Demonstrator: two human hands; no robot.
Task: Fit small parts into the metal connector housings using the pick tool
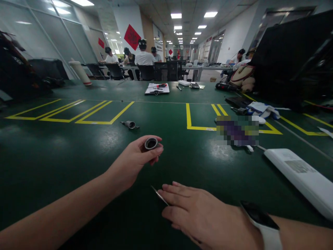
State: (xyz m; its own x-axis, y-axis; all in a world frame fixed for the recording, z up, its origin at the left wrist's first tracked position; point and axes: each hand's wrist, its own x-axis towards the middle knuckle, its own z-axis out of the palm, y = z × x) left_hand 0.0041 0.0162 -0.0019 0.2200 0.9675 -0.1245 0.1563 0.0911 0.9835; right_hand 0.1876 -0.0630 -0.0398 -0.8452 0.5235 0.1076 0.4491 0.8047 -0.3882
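My left hand (142, 152) is closed around a hollow round metal part (151, 143), its open end tilted up toward me. Below and to the right, my right hand (192, 208) has its fingers pressed together, with a white-strapped watch (260, 217) on the wrist. A thin, pointed metal tool (159, 195) juts out between its thumb and forefinger; the rest is hidden by the hand. The tool and the metal part are apart. Beyond my left hand, a similar grey metal part (130, 124) lies on its side on the green table (109, 142).
A long white device (299, 173) lies at the right, near a blurred-out object (236, 131) and a white-and-blue cloth (262, 109). Farther back are a paper pad (156, 89) with a red screwdriver (161, 85), and a bottle (80, 73). People sit in the background.
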